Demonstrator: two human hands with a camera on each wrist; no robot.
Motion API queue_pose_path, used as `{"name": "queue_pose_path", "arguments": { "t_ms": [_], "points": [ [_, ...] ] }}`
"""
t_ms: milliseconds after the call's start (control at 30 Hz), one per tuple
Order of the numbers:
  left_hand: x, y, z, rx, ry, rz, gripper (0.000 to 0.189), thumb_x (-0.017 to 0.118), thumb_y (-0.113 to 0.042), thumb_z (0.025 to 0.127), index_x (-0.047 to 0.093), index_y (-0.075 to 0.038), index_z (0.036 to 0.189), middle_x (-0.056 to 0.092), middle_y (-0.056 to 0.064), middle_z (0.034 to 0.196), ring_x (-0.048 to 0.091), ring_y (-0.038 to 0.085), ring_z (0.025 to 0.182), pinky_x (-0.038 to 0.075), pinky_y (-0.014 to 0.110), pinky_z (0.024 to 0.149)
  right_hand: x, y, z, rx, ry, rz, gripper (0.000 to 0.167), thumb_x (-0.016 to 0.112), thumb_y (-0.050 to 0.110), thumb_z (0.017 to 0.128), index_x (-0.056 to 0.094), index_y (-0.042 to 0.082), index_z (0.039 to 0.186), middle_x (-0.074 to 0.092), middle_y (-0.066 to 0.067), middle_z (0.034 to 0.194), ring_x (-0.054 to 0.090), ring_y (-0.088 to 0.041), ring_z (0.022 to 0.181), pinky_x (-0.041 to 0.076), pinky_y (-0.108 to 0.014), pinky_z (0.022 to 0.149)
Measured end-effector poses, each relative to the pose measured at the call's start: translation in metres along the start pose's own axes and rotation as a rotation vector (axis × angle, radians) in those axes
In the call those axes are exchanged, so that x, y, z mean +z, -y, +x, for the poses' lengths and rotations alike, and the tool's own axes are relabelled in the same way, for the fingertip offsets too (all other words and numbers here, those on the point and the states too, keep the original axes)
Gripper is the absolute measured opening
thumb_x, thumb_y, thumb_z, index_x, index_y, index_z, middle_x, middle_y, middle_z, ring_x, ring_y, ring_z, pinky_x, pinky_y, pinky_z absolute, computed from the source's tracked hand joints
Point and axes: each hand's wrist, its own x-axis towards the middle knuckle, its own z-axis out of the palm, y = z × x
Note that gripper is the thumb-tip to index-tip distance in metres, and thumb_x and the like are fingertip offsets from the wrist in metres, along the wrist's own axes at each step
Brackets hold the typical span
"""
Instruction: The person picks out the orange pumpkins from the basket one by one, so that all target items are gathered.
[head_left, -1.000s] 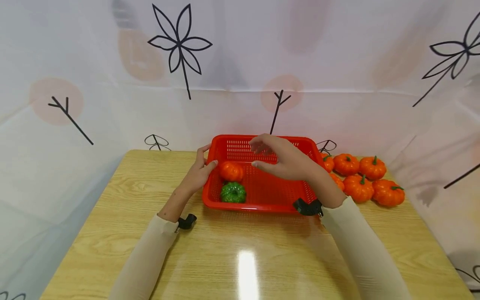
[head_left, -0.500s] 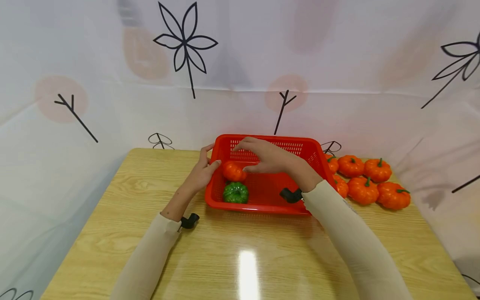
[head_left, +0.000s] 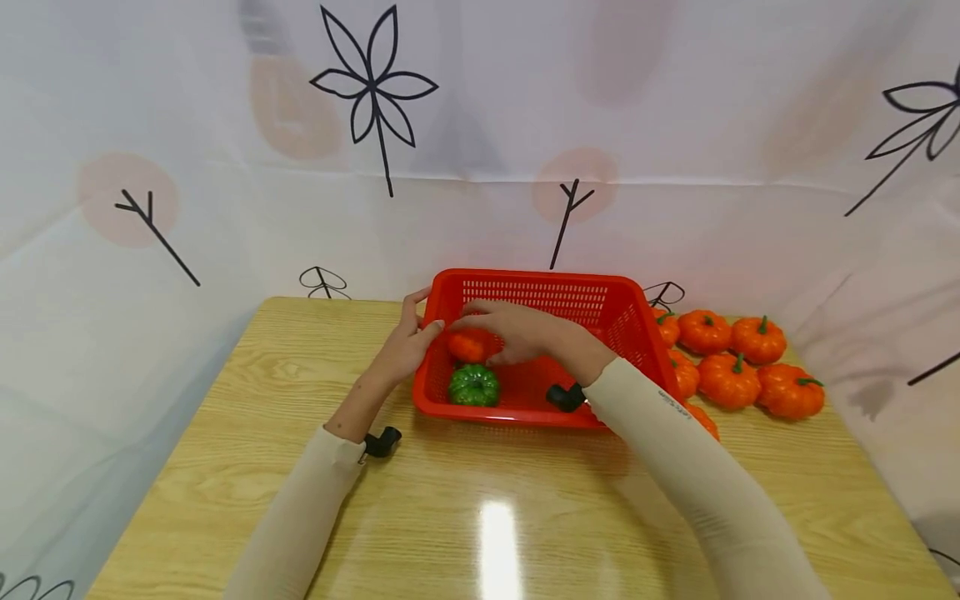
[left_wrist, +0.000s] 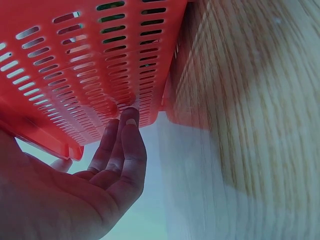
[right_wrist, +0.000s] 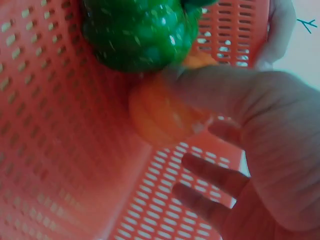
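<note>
My left hand (head_left: 405,343) grips the left rim of a red plastic basket (head_left: 551,417). Its thumb lies over the rim while the fingers press the slotted outer wall, as the left wrist view shows. Inside the basket, at its left end, are an orange pumpkin (head_left: 468,345) and a green pumpkin (head_left: 474,386), the green one nearer me. My right hand (head_left: 517,329) is lowered over the orange pumpkin, thumb on one side and fingers spread on the other. In the right wrist view the thumb partly covers the orange pumpkin (right_wrist: 160,115); a gap shows beside the lower fingers.
Several orange pumpkins (head_left: 729,382) stand on the table right of the basket, one partly behind my right sleeve (head_left: 675,442). The wooden table (head_left: 420,517) meets a patterned cloth backdrop (head_left: 480,125) behind the basket.
My right hand has moved left and down from above the basket's middle to the orange pumpkin. The left hand keeps its hold on the rim. The view has shifted slightly.
</note>
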Motion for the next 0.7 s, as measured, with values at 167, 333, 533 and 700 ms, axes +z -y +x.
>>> {"name": "queue_pose_path", "arguments": {
  "t_ms": [167,333,533,700],
  "points": [
    [0.0011,0.0015,0.0017,0.012,0.007,-0.016,0.064,0.047,-0.026,0.112,0.016,-0.023,0.168,0.054,0.028,0.121,0.071,0.041,0.102,0.065,0.048,0.085,0.0044,-0.0026,0.002,0.024,0.006,0.019,0.066,0.085,0.011,0.089,0.056,0.016,0.148,0.05,-0.006,0.151,0.052,-0.026,0.139,0.044,-0.046,0.12],
    [0.0014,0.0004,0.001,0.011,0.005,-0.021,0.064,0.047,-0.025,0.112,0.016,-0.022,0.168,0.055,0.028,0.123,0.072,0.042,0.103,0.065,0.048,0.085,0.005,-0.0042,0.0021,0.065,0.017,0.031,0.067,0.089,0.011,0.086,0.054,0.013,0.143,0.054,-0.004,0.144,0.055,-0.024,0.134,0.045,-0.044,0.119],
    [0.0012,-0.0003,-0.0002,0.006,-0.004,-0.015,0.065,0.048,-0.026,0.111,0.016,-0.022,0.168,0.054,0.026,0.121,0.072,0.041,0.102,0.065,0.048,0.085,0.0065,-0.0068,0.0005,0.066,0.003,0.007,0.075,0.09,0.012,0.084,0.055,0.012,0.15,0.046,-0.009,0.149,0.054,-0.029,0.131,0.051,-0.046,0.112],
    [0.0021,0.0008,-0.0003,0.011,-0.008,-0.011,0.065,0.048,-0.025,0.111,0.017,-0.021,0.168,0.054,0.026,0.121,0.072,0.041,0.102,0.065,0.048,0.085,0.0075,-0.0081,-0.0026,0.083,-0.008,0.01,0.077,0.092,0.01,0.078,0.055,0.005,0.146,0.039,-0.016,0.143,0.054,-0.031,0.124,0.055,-0.044,0.103]
  ]
}}
